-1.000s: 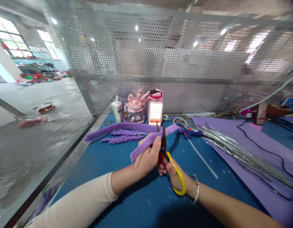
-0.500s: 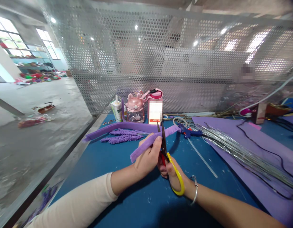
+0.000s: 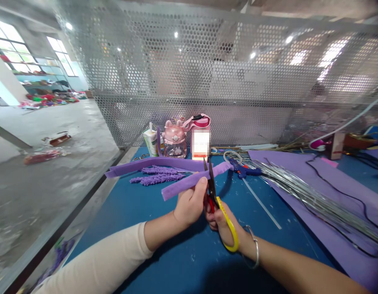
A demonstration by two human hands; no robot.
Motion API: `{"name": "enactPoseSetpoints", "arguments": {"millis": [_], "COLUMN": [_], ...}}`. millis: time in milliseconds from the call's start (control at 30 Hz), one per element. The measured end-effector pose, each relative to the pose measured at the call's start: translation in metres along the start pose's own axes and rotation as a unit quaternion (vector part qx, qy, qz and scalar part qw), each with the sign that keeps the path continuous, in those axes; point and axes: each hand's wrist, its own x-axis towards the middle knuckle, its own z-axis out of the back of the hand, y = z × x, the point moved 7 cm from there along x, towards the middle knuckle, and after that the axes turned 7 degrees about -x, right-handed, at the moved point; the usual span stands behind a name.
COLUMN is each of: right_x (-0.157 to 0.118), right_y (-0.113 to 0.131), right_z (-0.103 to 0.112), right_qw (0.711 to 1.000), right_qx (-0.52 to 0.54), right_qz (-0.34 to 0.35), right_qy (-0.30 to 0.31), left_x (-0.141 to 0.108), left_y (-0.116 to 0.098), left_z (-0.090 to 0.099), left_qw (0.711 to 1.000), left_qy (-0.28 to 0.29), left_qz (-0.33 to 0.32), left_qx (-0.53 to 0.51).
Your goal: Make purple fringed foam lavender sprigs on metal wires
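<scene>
Head view: left hand (image 3: 190,204) pinches flat purple fabric strip (image 3: 183,186); right hand (image 3: 224,224) grips yellow-and-red-handled metal scissors (image 3: 219,202); slipping blades (image 3: 211,179) could nick adjacent left thumb (image 3: 201,186).

left sleeve (image 3: 100,261): plain cream, close-fitting, hem (image 3: 145,237) short of the wrist | right forearm (image 3: 296,263): bare | bangle (image 3: 256,247): slim, silver-coloured (worn loosely) | left hand (image 3: 190,204), right hand (image 3: 224,230): ungloved

The right hand (image 3: 222,222) partly hides the scissors (image 3: 212,191). A pale, pixelated patch (image 3: 201,143) masks the pink bottle (image 3: 202,123) (its front, mostly). The lower edge cuts off the left sleeve (image 3: 100,261); behind the perforated panel (image 3: 189,77), a dark shape (image 3: 318,90), perhaps a person, is blurred.
</scene>
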Motion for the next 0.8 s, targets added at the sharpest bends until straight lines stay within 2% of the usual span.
{"name": "enactPoseSetpoints", "arguments": {"millis": [200, 433, 600, 800], "right_x": [0.001, 0.005, 0.006, 0.006], "right_y": [0.002, 0.008, 0.007, 0.025], "right_z": [-0.003, -0.006, -0.003, -0.009], "right_qw": [0.999, 0.997, 0.998, 0.994], "right_qx": [0.027, 0.055, 0.029, -0.016], "right_qz": [-0.007, -0.015, 0.01, 0.044], "right_qy": [0.016, 0.046, 0.063, 0.102], "left_x": [0.001, 0.005, 0.005, 0.004], "left_y": [-0.001, -0.002, 0.005, 0.0], "left_z": [0.002, 0.005, 0.003, 0.005], "left_qw": [0.998, 0.997, 0.998, 0.998], "left_qy": [0.008, -0.005, -0.004, -0.011], "left_qz": [0.007, 0.001, 0.047, 0.019], "left_qx": [0.065, 0.072, 0.044, 0.062]}}
